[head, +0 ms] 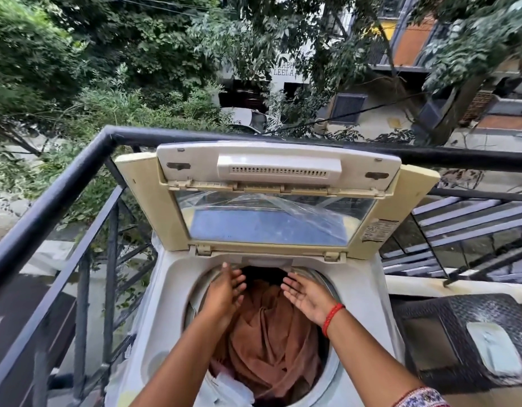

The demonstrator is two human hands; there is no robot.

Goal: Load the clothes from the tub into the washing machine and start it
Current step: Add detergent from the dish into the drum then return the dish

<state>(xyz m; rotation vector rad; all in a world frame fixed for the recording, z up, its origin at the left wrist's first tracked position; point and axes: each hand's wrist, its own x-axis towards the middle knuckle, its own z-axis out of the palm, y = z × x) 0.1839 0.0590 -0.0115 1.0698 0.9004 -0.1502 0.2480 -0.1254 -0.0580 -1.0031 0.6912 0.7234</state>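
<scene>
A white top-loading washing machine (362,295) stands in front of me with its folding lid (271,201) raised upright. Rust-brown cloth (268,342) fills the drum, and a white garment (233,389) lies at its near edge. My left hand (224,289) hovers over the drum's far left rim, fingers spread and empty. Opposite it, my right hand (306,295), with a red thread band on the wrist, is held palm-in over the far right rim, also empty. The tub is not in view.
A black metal balcony railing (77,183) runs along the left and behind the machine. At the right is a dark woven surface (459,333) with a white plate-like object (495,351) on it. Trees, a street and buildings lie below.
</scene>
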